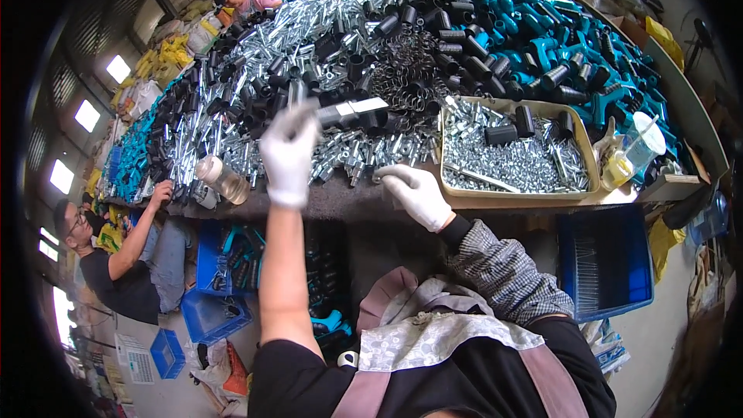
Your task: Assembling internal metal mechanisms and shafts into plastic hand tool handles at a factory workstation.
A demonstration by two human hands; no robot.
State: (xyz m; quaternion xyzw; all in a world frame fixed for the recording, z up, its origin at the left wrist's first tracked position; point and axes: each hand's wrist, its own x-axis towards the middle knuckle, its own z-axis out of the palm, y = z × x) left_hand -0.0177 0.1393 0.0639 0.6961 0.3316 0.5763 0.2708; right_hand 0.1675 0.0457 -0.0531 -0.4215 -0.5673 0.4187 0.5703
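My left hand (pixel 290 156), in a white glove, is raised over the near part of the heap of metal and black parts. Motion smears its fingers, and a blurred shiny piece (pixel 297 94) shows at their tips; whether it is held I cannot tell. My right hand (pixel 416 195), also gloved, is at the table's near edge with fingers curled together. A small greyish bit shows at its fingertips, too small to name. Between and beyond the hands lie small metal fittings (pixel 357 156), black tubes (pixel 356 70) and dark coil springs (pixel 406 70).
A shallow tray (pixel 443 156) of small metal parts stands right of my right hand. Teal plastic housings (pixel 611 97) are piled at far right. A clear bottle (pixel 224 179) sits left. Blue bins (pixel 607 263) flank me below the table. Other people (pixel 124 263) work around it.
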